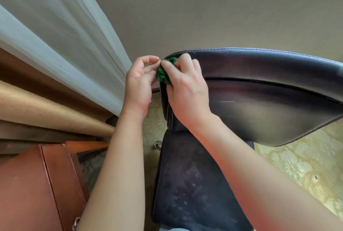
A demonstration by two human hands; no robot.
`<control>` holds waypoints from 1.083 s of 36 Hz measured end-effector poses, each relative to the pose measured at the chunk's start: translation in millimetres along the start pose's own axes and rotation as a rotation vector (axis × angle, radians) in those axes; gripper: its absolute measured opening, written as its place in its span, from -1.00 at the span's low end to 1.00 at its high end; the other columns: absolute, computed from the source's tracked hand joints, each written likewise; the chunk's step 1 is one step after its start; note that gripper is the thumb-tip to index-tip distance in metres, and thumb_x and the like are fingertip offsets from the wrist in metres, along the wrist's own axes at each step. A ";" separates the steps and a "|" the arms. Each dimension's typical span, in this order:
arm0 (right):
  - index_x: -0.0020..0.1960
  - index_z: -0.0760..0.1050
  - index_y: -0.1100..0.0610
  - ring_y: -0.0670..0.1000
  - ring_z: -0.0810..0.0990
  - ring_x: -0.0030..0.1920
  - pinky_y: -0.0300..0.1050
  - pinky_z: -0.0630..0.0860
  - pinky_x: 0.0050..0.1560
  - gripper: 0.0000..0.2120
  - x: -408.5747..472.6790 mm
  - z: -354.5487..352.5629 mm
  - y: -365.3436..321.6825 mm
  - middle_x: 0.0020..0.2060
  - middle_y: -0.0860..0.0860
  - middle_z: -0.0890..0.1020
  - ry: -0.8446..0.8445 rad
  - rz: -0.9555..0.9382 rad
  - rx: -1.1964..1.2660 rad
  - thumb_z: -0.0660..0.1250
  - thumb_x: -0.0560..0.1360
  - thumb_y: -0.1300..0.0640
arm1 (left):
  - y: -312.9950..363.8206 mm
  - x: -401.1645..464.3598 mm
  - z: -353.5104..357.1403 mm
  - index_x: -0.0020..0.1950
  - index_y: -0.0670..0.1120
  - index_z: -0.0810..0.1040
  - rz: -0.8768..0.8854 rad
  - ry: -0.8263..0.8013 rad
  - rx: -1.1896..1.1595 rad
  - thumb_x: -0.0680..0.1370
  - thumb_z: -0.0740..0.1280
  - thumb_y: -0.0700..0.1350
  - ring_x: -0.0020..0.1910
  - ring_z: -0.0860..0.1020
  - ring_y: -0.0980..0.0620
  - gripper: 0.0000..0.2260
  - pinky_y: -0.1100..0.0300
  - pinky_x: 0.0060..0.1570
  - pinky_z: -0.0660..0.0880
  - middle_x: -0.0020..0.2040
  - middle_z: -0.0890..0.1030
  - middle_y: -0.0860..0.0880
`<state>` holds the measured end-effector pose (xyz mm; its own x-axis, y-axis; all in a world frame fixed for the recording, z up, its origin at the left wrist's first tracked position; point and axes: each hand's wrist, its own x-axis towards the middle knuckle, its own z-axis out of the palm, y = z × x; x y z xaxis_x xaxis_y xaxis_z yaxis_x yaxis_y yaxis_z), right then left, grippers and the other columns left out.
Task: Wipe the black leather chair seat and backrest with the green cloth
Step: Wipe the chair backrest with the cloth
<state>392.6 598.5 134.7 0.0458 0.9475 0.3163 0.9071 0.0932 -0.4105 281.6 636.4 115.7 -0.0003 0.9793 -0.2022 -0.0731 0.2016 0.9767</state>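
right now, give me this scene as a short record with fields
cloth: green cloth bunched up at the top left corner of the backrest
left hand: fingertips pinch the cloth's left edge
right hand: fingers curled on the cloth, pressing it to the backrest
seat: dusty, pale specks visible
surroundings: sheer curtain, brown wooden furniture, patterned carpet

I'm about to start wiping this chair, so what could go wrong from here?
The green cloth is bunched small between the left hand and right hand, so it may wipe little per pass. The backrest edge could be missed. The seat shows pale specks that may just smear.
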 end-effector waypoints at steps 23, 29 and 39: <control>0.26 0.55 0.20 0.01 0.53 -0.07 -0.30 0.45 0.01 -0.64 -121.0 -31.6 124.2 -0.04 0.07 0.50 0.236 0.286 0.362 0.41 0.46 0.31 | -79.7 -70.8 60.0 0.36 0.09 0.45 0.143 0.408 0.390 0.59 0.34 -0.09 0.27 0.50 0.16 -0.66 0.41 0.13 0.45 0.30 0.53 0.11; 0.23 0.54 0.29 -0.17 0.44 -0.06 -0.45 0.32 0.10 -0.63 -146.8 -35.4 158.1 -0.05 0.20 0.48 0.423 0.401 0.365 0.41 0.43 0.40 | -101.4 -86.1 71.8 0.44 0.18 0.37 0.117 0.388 0.394 0.62 0.29 -0.07 0.31 0.49 0.17 -0.60 0.11 0.33 0.49 0.35 0.49 0.13; 0.25 0.48 0.29 -0.38 0.39 0.02 -0.48 0.28 0.13 -0.57 -151.3 -30.1 178.5 0.01 0.15 0.43 0.637 0.607 0.354 0.35 0.38 0.41 | -102.5 -66.4 63.9 0.38 0.06 0.37 0.148 0.363 0.392 0.66 0.24 -0.07 0.15 0.53 0.23 -0.72 0.49 0.02 0.46 0.19 0.52 0.13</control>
<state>560.2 462.6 39.3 0.7826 0.5293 0.3277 0.4783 -0.1745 -0.8607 352.9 551.7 33.6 -0.3309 0.9436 -0.0053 0.3303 0.1210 0.9361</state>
